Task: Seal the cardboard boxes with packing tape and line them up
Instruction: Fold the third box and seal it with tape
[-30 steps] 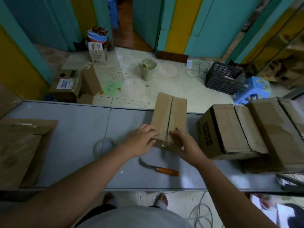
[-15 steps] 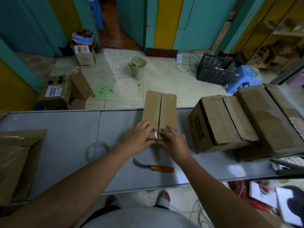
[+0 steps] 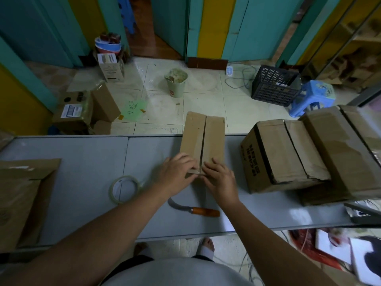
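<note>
Cardboard box [image 3: 284, 157], side print [image 3: 250, 159] unreadable

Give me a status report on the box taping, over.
Left hand, right hand: both pressing near end of small box, at the seam. Tape roll lying to its left. Knife near the wrists, not blocking.

Your right hand [image 3: 219, 178] comes off the near right corner of the box [image 3: 203, 139] and now lies flat beside its seam, close to your left hand [image 3: 177, 174].
</note>
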`<state>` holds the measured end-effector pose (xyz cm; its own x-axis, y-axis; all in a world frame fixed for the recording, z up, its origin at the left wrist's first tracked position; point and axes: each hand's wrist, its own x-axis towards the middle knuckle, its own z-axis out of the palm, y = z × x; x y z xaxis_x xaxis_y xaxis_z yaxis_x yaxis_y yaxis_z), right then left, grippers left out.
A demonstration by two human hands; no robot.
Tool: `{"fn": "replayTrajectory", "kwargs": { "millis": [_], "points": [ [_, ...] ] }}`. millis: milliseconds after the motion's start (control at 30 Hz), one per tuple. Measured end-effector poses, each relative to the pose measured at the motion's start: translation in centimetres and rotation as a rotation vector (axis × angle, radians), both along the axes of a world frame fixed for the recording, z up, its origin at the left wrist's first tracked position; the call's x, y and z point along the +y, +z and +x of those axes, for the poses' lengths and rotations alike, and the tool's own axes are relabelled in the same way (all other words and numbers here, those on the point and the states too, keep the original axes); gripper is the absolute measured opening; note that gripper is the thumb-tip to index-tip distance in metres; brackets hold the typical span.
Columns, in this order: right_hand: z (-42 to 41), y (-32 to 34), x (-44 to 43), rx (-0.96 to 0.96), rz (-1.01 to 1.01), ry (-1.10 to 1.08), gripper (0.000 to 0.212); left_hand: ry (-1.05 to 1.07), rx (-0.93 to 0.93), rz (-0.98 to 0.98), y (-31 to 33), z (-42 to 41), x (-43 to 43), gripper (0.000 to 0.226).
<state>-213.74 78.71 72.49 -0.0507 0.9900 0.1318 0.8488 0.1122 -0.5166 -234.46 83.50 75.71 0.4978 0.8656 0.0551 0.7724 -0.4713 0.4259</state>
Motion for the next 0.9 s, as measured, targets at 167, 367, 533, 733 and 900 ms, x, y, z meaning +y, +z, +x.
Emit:
{"fn": "replayTrajectory", "kwargs": {
  "millis": [167,367,533,733,900],
  "points": [
    [0.2,-0.4,0.1,0.0,0.019,0.009,0.045,-0.013,-0.003,-0.011,-0.2,0.1,0.0,0.035],
    [0.1,-0.6,0.0,-0.073,0.06,0.02,0.031,0.004,-0.023,-0.06,-0.6,-0.3,0.1,0.048],
    [-0.1,-0.6,-0.1,-0.001,0.037,-0.003,0.031,0.002,-0.116,-0.085,-1.6,-1.0,0.2,0.04],
    [-0.3,-1.0,-0.3,0.061,0.012,-0.014,0.034,-0.003,-0.101,-0.104,-1.4,-0.9,0.1,0.038],
    [-0.7,-0.2,-0.1,0.049,-0.073,-0.021,0.042,-0.029,0.12,-0.089,-0.3,-0.4,0.3,0.067]
  ]
}}
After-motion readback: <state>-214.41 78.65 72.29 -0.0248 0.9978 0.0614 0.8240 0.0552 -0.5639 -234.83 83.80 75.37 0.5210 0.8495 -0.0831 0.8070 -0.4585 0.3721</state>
